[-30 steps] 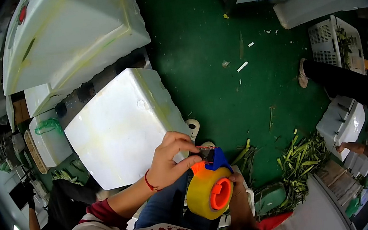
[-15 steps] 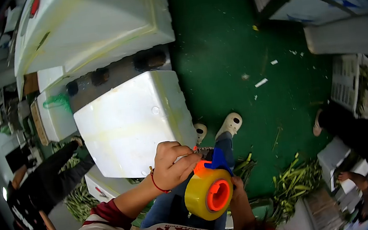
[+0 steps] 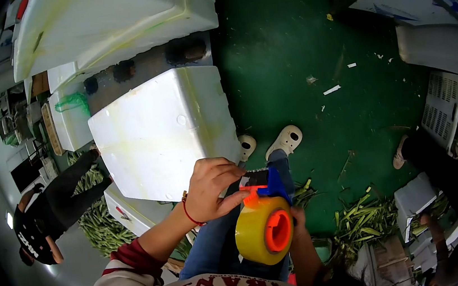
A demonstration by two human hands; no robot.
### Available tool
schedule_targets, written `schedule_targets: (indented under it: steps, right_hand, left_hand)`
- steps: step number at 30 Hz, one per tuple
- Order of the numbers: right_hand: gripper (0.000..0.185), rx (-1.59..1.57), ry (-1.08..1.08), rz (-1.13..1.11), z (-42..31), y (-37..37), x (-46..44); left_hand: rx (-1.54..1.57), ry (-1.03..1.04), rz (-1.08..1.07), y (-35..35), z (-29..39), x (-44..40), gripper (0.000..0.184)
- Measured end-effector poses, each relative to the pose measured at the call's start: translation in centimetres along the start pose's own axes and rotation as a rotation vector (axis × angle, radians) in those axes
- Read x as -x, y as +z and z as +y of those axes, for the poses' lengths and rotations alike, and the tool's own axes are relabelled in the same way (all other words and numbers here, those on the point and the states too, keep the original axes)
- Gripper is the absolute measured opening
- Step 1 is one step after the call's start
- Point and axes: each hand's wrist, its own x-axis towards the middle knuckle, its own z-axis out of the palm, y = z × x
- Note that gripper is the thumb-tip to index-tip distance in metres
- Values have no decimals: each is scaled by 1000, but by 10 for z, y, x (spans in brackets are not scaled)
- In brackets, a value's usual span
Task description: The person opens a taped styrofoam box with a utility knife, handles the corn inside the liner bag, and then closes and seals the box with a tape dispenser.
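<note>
My right hand (image 3: 299, 220) is wrapped round a tape dispenser (image 3: 279, 189) with a blue and orange frame; most of its fingers are hidden behind the roll. A thick roll of yellow packing tape (image 3: 252, 236) sits on the dispenser's orange hub. My left hand (image 3: 214, 187), a red cord at its wrist, grips the dispenser's front end. Its thumb rests on the orange part, and its bent fingers are at the dark strip by the blade. Whether a loose tape end is between them I cannot tell. Just beyond lies a white foam box (image 3: 149, 135), closed, with yellowish tape along its edges.
More foam boxes (image 3: 108, 27) are stacked beyond. Leafy green stalks (image 3: 366, 220) lie on the green floor (image 3: 285, 40) to the right. One person (image 3: 50, 211) is at the left and another (image 3: 453, 174) at the right, near a white crate (image 3: 440, 102).
My left fingers have lifted slightly, and the thumb now lies apart from them on the orange part. The dispenser has shifted slightly right. The person at the left has changed posture.
</note>
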Motion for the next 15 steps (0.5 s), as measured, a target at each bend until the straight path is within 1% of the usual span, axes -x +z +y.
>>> schedule_targets:
  steps: [2,3,6,7,8,10,12,13,14,15]
  right_hand:
    - [70,-12,1,2,-1,-2,4]
    - [69,-17,0,3,-1,-1,7]
    - [68,-51,-5,10,4,-3,13]
    - [68,-64,-11,12,4,-4,15]
    - [67,-76,-14,14,6,-4,18]
    - [67,-107,-22,16,8,-6,19]
    - [66,-143,-37,29,10,-7,22]
    - [66,-167,-47,34,11,-9,24]
    - [65,-191,-58,38,11,-10,25]
    - [65,-223,-68,44,12,-13,24]
  left_hand:
    - [45,10,-18,-2,-3,-1,40]
    - [47,14,-46,-4,-6,0,50]
    - [57,45,-38,-11,-9,-8,50]
    - [8,39,-45,-15,-11,-10,50]
    - [89,-57,20,-20,-14,-10,46]
    - [220,-266,272,-27,-35,-10,37]
    - [223,-496,409,-40,-46,-21,27]
    - [257,-609,380,-43,-51,-25,20]
    - [234,-658,373,-42,-65,-23,23]
    - [71,-611,353,-35,-79,-20,24]
